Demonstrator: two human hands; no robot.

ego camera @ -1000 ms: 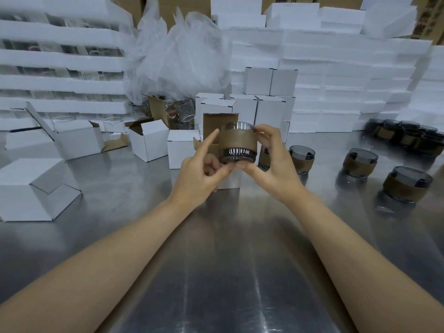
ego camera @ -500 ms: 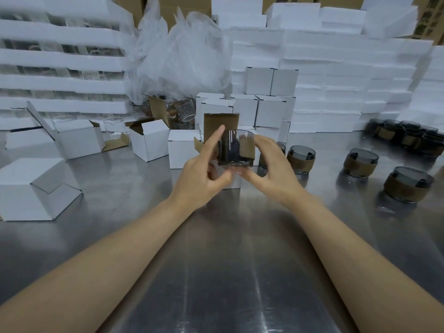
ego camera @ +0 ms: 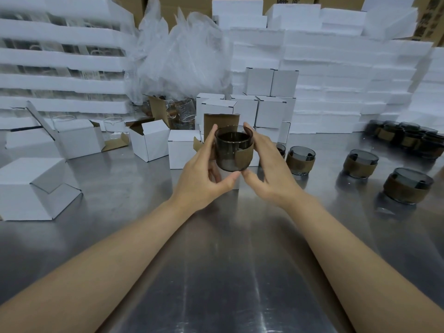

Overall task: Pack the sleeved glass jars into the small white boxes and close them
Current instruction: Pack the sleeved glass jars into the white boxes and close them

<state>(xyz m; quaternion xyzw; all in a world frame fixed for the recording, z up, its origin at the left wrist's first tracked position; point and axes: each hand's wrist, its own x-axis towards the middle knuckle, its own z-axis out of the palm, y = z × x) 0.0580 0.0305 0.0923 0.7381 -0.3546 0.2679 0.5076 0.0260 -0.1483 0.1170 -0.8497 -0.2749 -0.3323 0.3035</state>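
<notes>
Far left: a white box lies on the steel surface, one flap untucked.
Left of centre: a second box and a third box stand with flaps open.
Left hand: curled round the jar's left side, forefinger up along the glass, thumb under the base.
Jar: dark glass, upright, brown sleeve on its right side; held off the surface between both hands, in front of the packing box with its brown flap raised.
Right hand: curled round the jar's right side, thumb beneath, near the other thumb.
Right: three spare jars stand apart on the surface; a jar cluster sits farther back.
Rear: closed boxes stacked before foam slabs.
</notes>
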